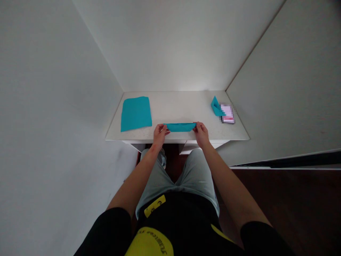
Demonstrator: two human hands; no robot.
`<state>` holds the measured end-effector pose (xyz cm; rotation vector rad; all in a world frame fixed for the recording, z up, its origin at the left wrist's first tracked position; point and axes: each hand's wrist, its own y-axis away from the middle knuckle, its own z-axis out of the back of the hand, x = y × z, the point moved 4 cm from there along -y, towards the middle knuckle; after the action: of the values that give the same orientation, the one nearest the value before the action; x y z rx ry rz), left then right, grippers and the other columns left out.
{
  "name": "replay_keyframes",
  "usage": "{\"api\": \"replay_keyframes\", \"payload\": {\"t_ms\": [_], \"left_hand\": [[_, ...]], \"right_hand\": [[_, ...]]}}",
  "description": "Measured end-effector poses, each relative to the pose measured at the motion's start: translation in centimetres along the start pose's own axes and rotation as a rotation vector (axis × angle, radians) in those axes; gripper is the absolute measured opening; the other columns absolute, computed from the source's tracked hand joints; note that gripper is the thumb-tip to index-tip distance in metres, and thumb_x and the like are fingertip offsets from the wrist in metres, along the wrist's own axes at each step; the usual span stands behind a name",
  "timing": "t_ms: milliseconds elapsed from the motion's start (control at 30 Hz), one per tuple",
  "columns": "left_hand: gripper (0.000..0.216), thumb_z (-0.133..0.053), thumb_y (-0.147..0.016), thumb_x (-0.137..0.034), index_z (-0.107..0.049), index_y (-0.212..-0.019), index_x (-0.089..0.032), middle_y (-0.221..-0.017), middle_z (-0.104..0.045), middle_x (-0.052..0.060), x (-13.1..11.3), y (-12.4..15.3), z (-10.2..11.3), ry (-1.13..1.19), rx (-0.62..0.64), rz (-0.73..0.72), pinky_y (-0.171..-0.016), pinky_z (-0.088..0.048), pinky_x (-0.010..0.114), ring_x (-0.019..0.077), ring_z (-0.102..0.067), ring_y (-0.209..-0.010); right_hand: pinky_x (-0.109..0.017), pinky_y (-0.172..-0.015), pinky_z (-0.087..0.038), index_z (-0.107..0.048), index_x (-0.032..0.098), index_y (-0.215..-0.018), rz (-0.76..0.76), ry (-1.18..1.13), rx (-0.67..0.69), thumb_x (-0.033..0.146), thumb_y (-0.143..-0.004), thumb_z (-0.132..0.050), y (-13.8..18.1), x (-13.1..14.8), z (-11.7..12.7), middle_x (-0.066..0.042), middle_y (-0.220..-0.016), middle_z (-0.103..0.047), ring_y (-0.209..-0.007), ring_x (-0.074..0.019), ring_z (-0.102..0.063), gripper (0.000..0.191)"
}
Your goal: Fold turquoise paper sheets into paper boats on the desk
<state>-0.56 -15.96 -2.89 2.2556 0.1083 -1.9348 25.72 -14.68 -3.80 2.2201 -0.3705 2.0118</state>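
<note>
A narrow folded strip of teal paper [179, 127] lies on the white table [176, 105] near its front edge. My left hand [160, 133] pinches the strip's left end and my right hand [201, 132] pinches its right end. Both hands have their fingers closed on the paper. A flat teal sheet [135, 113] lies at the table's left. A folded teal paper shape [216, 106] stands at the right.
A blurred pink and white item [227, 113] lies beside the folded shape at the right. White walls enclose the table on three sides. Dark wooden floor [287, 199] shows below, with my knees under the table's front edge.
</note>
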Motion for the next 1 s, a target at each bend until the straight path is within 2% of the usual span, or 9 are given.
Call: {"api": "replay_keyframes", "payload": {"t_ms": [200,267,333,433,600,667,800,900,1000], "left_hand": [[0.053,-0.079,-0.09,-0.069,-0.055,-0.104,-0.024,-0.097,-0.071,0.001,0.0,-0.1,0.5,0.027,-0.021,0.013,-0.092,-0.066,0.037,0.0152,-0.074,-0.088],[0.058,-0.091,-0.08,-0.062,-0.059,-0.108,-0.023,-0.103,-0.076,0.004,-0.3,0.0,0.2,0.025,0.042,0.026,-0.094,-0.066,0.039,0.0181,-0.077,-0.094],[0.067,-0.103,-0.065,-0.052,-0.066,-0.112,-0.022,-0.11,-0.081,0.007,-0.6,0.2,-0.5,-0.004,0.164,0.048,-0.097,-0.065,0.043,0.0221,-0.078,-0.099],[0.063,-0.108,-0.056,-0.044,-0.077,-0.105,-0.019,-0.11,-0.085,0.01,-0.8,0.3,-1.5,-0.088,0.293,0.093,-0.104,-0.063,0.048,0.028,-0.08,-0.102],[0.047,-0.101,-0.067,-0.051,-0.082,-0.093,-0.017,-0.095,-0.086,0.01,-0.2,-0.1,-2.3,-0.109,0.241,0.138,-0.099,-0.066,0.05,0.0309,-0.083,-0.092],[0.047,-0.098,-0.071,-0.054,-0.083,-0.095,-0.017,-0.096,-0.087,0.01,0.0,-0.1,-2.5,-0.101,0.234,0.145,-0.095,-0.067,0.049,0.0306,-0.083,-0.09],[0.054,-0.099,-0.068,-0.058,-0.083,-0.101,-0.018,-0.106,-0.087,0.011,0.0,0.0,-2.8,-0.104,0.236,0.14,-0.093,-0.069,0.047,0.0291,-0.083,-0.092],[0.054,-0.092,-0.074,-0.067,-0.08,-0.091,-0.017,-0.093,-0.085,0.012,-0.1,-0.2,-2.3,-0.153,0.201,0.124,-0.087,-0.068,0.045,0.028,-0.081,-0.086],[0.052,-0.083,-0.084,-0.07,-0.074,-0.083,-0.019,-0.083,-0.078,0.01,-0.5,-0.7,-1.2,-0.24,0.101,0.075,-0.085,-0.065,0.045,0.0285,-0.079,-0.084]], "right_hand": [[-0.038,-0.086,-0.058,-0.061,0.028,-0.093,0.009,0.061,0.01,0.091,-0.082,-0.062,0.0,0.0,-0.3,-0.004,-0.092,-0.066,-0.083,-0.0199,-0.059,0.064],[-0.038,-0.084,-0.057,-0.06,0.028,-0.093,0.008,0.074,0.009,0.091,-0.082,-0.061,0.1,0.1,-0.4,-0.004,-0.092,-0.066,-0.082,-0.02,-0.058,0.063],[-0.037,-0.082,-0.056,-0.06,0.029,-0.093,0.008,0.088,0.011,0.09,-0.083,-0.06,0.1,0.2,-0.4,-0.004,-0.091,-0.066,-0.082,-0.0204,-0.058,0.063],[-0.038,-0.08,-0.055,-0.063,0.029,-0.095,0.007,0.116,0.023,0.091,-0.085,-0.059,0.2,0.3,-0.3,-0.003,-0.087,-0.064,-0.081,-0.0214,-0.058,0.063],[-0.039,-0.082,-0.056,-0.062,0.028,-0.091,0.011,0.135,0.047,0.095,-0.086,-0.055,0.5,0.6,-0.3,-0.002,-0.08,-0.062,-0.079,-0.0217,-0.059,0.067],[-0.041,-0.084,-0.057,-0.064,0.028,-0.089,0.005,0.15,0.092,0.094,-0.081,-0.064,0.7,0.7,-0.6,-0.003,-0.08,-0.067,-0.081,-0.0226,-0.062,0.067],[-0.045,-0.088,-0.059,-0.076,0.024,-0.088,-0.042,0.231,0.272,0.084,-0.07,-0.083,1.2,0.9,-1.7,-0.007,-0.087,-0.078,-0.089,-0.0281,-0.07,0.063],[-0.045,-0.088,-0.059,-0.079,0.023,-0.081,-0.054,0.302,0.33,0.082,-0.076,-0.078,1.3,1.0,-1.8,-0.008,-0.084,-0.08,-0.089,-0.03,-0.073,0.06],[-0.043,-0.081,-0.057,-0.079,0.023,-0.073,-0.042,0.382,0.338,0.083,-0.079,-0.074,1.1,0.9,-1.5,-0.007,-0.074,-0.076,-0.082,-0.0285,-0.071,0.06]]}}
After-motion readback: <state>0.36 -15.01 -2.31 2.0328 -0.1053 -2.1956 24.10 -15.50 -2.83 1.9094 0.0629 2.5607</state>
